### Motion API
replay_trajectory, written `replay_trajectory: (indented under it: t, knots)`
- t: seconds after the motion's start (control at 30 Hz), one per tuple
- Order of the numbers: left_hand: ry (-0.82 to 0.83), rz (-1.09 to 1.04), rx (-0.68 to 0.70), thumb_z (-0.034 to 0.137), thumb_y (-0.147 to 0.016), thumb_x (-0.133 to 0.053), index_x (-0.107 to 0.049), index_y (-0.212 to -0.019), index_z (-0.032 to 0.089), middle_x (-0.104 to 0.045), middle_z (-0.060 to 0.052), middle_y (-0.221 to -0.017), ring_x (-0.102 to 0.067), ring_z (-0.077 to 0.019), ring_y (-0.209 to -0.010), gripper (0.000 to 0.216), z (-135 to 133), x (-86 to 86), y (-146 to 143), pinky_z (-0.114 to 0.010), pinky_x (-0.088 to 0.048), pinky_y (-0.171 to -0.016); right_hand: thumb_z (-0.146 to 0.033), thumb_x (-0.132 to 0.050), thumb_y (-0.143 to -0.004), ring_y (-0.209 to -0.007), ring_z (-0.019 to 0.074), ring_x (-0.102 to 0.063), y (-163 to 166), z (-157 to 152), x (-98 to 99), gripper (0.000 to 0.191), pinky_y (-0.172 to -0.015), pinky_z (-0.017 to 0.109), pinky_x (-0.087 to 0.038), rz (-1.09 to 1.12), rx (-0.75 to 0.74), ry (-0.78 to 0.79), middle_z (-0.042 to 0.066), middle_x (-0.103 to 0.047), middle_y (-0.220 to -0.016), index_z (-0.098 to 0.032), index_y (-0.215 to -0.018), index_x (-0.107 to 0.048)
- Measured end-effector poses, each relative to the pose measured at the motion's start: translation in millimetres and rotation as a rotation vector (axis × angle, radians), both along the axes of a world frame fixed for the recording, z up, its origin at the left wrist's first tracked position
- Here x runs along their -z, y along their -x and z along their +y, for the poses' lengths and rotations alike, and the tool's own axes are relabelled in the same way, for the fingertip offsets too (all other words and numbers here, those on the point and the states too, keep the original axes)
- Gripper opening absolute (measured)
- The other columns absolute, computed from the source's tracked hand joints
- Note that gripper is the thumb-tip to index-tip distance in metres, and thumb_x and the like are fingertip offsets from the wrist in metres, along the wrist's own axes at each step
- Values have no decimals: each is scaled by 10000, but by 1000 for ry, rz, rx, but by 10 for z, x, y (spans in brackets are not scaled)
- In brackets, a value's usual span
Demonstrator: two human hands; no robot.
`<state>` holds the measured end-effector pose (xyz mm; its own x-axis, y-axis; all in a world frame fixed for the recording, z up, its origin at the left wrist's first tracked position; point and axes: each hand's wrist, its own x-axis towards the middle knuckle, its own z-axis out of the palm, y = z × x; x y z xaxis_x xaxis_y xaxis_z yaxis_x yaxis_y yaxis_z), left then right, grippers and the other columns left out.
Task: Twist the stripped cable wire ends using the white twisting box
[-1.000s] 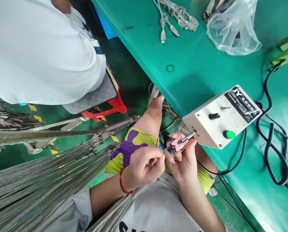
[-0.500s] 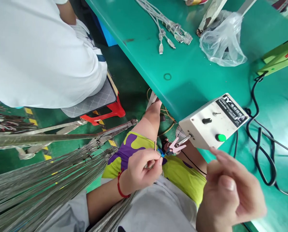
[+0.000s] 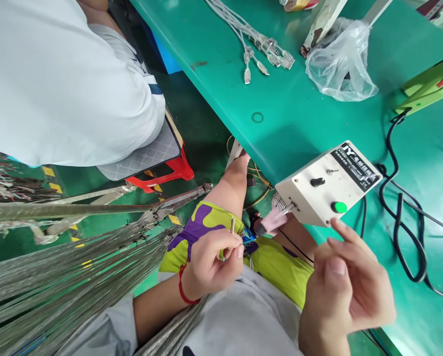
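My left hand [image 3: 212, 262] is closed in a pinch on the end of a thin cable [image 3: 233, 228], whose blue wire tips [image 3: 248, 236] reach toward a pink clip [image 3: 269, 222]. The clip looks blurred, on a shaft from a white box machine [image 3: 327, 184] with a black toggle and a green button [image 3: 339, 207]. My right hand [image 3: 349, 294] hovers just below the green button, fingers loosely curled and apart, holding nothing. The machine sits at the edge of the green table [image 3: 291, 113].
A thick bundle of grey cables [image 3: 65, 277] lies across my lap to the left. Another person in white [image 3: 61, 79] sits on a red stool [image 3: 162, 173]. The table also carries USB cables [image 3: 258, 49], a plastic bag [image 3: 340, 64] and black cords [image 3: 403, 232].
My right hand left the pink clip and now hovers beside the machine. The clip has gone from sharp to blurred. My left hand still pinches the cable end.
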<state>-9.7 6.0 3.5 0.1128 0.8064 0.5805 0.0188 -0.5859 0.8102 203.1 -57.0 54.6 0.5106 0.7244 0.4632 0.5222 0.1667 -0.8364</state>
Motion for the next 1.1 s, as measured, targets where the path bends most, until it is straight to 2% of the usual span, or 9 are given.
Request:
replay_trajectory:
  t: [0.07,0.2,0.3,0.4,0.63,0.8,0.93,1.0,1.1]
  knots:
    - [-32,14,12,171,-1172,-695,-669,-1243,229,-770,11,-826,-679,-121,-579,95,4,-38,15,-229,-632,-599,-277,-821,-1124,-1048,373,-911,136,-64,-41,128,-764,472,-719,19,-76,12,101,-906,-1122,-300,-1206,-916]
    - [-106,35,5,169,-1171,-680,-669,-1278,226,-776,24,-790,-696,-135,-554,122,18,-114,8,-243,-619,-588,-250,-852,-1129,-690,189,-778,395,-88,-128,119,-595,287,-609,317,-413,281,21,-872,-882,-319,-1186,-931]
    - [-154,26,-20,159,-1164,-683,-679,-1292,219,-812,13,-808,-696,-141,-539,141,13,-123,-26,-266,-619,-591,-338,-925,-1108,-616,145,-669,518,-26,-134,45,-568,234,-574,561,-470,362,-14,-820,-782,-338,-1150,-942]
    - [-167,34,-37,168,-1168,-684,-681,-1280,222,-815,14,-805,-703,-145,-543,124,-2,-107,-40,-268,-627,-592,-386,-945,-1105,-616,135,-629,557,21,-90,47,-585,215,-571,663,-484,378,-28,-787,-744,-343,-1124,-946]
    - [-78,138,-38,112,-1118,-714,-695,-1207,227,-838,4,-823,-739,-134,-571,147,-21,-152,42,-240,-696,-671,-447,-849,-1176,-657,153,-641,511,37,67,162,-625,250,-558,554,-582,480,-8,-822,-814,-293,-1142,-883]
    - [-49,213,-146,118,-1081,-767,-719,-1144,268,-759,78,-696,-692,-127,-525,170,-22,-207,39,-216,-648,-623,-493,-717,-1235,-645,176,-601,442,67,167,339,-627,297,-529,410,-711,541,-5,-742,-746,-248,-1043,-853]
    - [-16,152,-127,116,-1066,-799,-731,-1144,259,-824,49,-797,-672,-101,-541,176,-43,-177,16,-193,-578,-574,-408,-698,-1216,-680,192,-655,401,75,286,259,-628,300,-519,290,-788,594,10,-801,-814,-242,-1076,-838]
    - [73,88,-85,135,-1079,-811,-732,-1149,258,-823,41,-827,-630,-84,-531,162,-57,-135,-7,-189,-507,-527,-330,-726,-1160,-742,209,-711,405,71,376,175,-667,305,-534,189,-843,648,28,-840,-883,-236,-1049,-822]
    - [370,-139,12,267,-1152,-795,-716,-1109,256,-723,55,-744,-603,-89,-534,90,-11,-61,-69,-192,-465,-517,-217,-732,-1079,-780,231,-745,442,55,533,117,-712,324,-528,-5,-928,747,46,-844,-902,-230,-979,-793]
